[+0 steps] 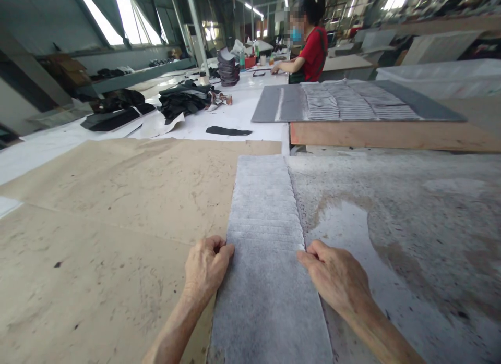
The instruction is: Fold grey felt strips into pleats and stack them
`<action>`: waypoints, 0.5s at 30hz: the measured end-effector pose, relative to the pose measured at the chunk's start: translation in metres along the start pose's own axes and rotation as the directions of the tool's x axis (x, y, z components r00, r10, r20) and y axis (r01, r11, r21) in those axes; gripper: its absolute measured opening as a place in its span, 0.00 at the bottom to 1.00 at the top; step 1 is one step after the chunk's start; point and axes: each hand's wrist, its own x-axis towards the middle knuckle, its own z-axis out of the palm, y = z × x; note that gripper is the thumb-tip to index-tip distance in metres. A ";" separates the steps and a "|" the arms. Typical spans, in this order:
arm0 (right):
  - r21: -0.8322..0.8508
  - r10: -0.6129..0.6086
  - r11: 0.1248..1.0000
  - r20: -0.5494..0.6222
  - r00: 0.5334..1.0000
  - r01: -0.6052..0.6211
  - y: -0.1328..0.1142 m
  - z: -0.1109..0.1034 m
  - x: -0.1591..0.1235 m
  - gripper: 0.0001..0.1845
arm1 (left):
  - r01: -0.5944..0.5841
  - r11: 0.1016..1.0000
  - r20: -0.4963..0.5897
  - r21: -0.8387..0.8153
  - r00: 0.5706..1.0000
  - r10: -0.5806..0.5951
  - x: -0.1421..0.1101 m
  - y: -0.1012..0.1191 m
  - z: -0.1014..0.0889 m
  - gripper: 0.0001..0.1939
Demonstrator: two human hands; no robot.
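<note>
A long grey-white strip of felt-like fabric (270, 296) lies lengthwise before me, its far half made of several overlapping layers with stepped edges. My left hand (207, 267) pinches the strip's left edge between thumb and curled fingers. Across from it, my right hand (334, 275) grips the right edge the same way, at about the same height. Both hands are closed on the material. The strip's near end runs out of the bottom of the view.
Brown paper (117, 213) covers the table on the left; a stained surface (422, 239) is on the right. Beyond are a grey board (270, 103) with layered strips (356, 100), a black strip (229, 131), a dark fabric pile (183, 100) and a co-worker in red (315, 53).
</note>
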 end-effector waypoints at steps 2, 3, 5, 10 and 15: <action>-0.006 0.001 1.000 0.003 1.000 -0.001 0.000 0.000 0.000 0.14 | 0.001 1.000 0.004 -0.004 1.000 0.000 0.000 0.000 0.000 0.13; -0.010 0.003 1.000 0.001 1.000 -0.003 0.000 0.000 0.000 0.14 | 0.001 1.000 0.006 0.000 1.000 -0.001 0.000 0.000 0.000 0.13; -0.018 0.006 1.000 -0.006 1.000 -0.006 0.000 0.000 0.001 0.14 | 0.002 1.000 0.008 0.028 1.000 -0.003 0.000 0.001 0.000 0.13; -0.035 -0.001 0.999 -0.018 1.000 0.000 -0.003 0.001 0.000 0.13 | 0.037 0.991 -0.007 0.128 0.999 -0.036 0.000 0.006 -0.001 0.11; -0.231 -0.088 0.972 -0.158 0.983 0.050 -0.006 0.010 -0.013 0.12 | 0.074 0.975 -0.053 0.211 0.997 -0.064 -0.004 0.013 -0.001 0.10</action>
